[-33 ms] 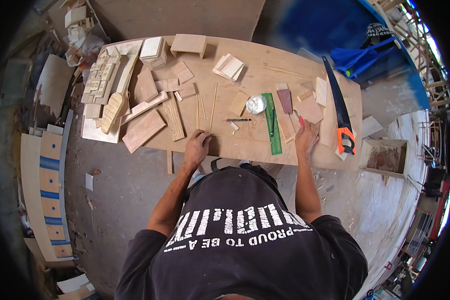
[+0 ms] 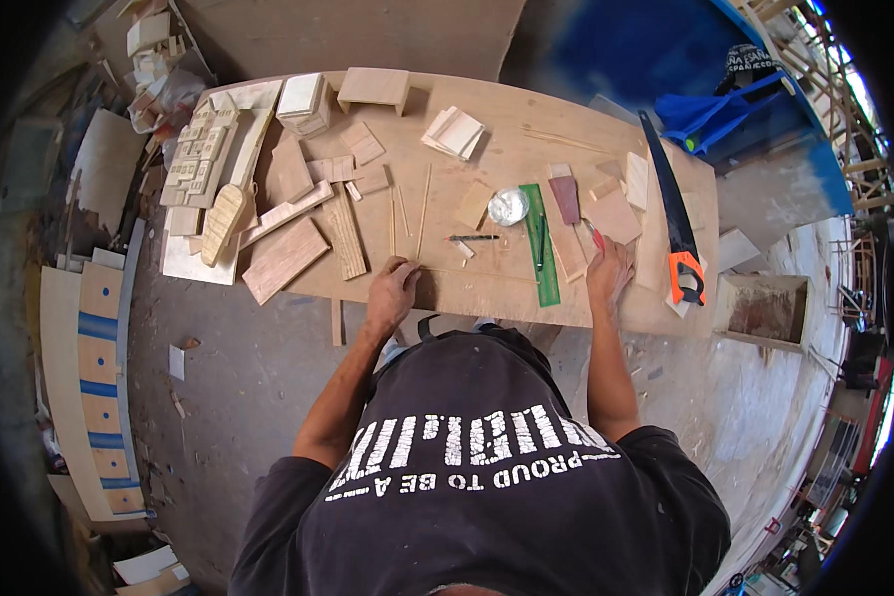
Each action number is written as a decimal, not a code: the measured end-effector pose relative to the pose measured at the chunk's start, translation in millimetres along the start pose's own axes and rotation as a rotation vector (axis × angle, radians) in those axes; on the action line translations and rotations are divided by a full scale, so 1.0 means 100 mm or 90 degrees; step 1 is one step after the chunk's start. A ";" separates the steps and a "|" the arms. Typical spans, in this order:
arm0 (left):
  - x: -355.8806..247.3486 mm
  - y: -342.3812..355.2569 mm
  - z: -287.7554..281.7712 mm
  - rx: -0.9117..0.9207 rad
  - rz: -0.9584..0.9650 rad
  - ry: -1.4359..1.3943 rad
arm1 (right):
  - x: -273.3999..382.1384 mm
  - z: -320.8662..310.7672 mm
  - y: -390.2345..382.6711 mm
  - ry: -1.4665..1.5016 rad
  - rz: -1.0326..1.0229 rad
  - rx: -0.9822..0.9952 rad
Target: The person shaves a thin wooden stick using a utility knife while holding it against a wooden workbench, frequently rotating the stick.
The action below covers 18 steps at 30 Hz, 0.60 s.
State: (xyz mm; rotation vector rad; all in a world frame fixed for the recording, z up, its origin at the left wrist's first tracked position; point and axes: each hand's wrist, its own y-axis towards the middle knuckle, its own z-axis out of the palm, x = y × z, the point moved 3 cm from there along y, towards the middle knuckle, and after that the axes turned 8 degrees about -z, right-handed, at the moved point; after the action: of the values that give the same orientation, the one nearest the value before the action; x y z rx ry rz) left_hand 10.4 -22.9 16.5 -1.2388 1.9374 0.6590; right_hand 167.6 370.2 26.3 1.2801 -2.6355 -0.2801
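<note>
My left hand (image 2: 394,288) rests at the near edge of a wooden worktable (image 2: 546,109), its fingers pinched together. The lower end of a thin wooden stick (image 2: 424,214) lies by its fingertips; what the pinch holds is too small to make out. My right hand (image 2: 609,276) is closed round a slim red-handled tool (image 2: 597,238) with a narrow tip pointing away from me. Between the hands are a green ruler (image 2: 550,283) with a dark pen (image 2: 540,243) on it, a pencil (image 2: 473,237) and a small round container (image 2: 509,207). Beside the tool lies a maroon-faced block (image 2: 565,201).
A handsaw (image 2: 673,199) with an orange handle lies at the right edge. Wood offcuts (image 2: 286,260) and a carved wooden model (image 2: 201,159) crowd the left. Stacked squares (image 2: 455,133) sit farther back. An open box (image 2: 765,311) stands beyond the right edge.
</note>
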 end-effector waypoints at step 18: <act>-0.03 0.07 -0.01 0.052 0.113 0.083 | 0.75 -0.17 -0.77 0.727 0.232 0.180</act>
State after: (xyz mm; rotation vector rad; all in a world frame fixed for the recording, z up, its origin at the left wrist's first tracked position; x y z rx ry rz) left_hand 4.7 -19.1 19.7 -1.0923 2.1795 0.5943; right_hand 184.2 262.4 30.4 0.6362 -1.8262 0.6947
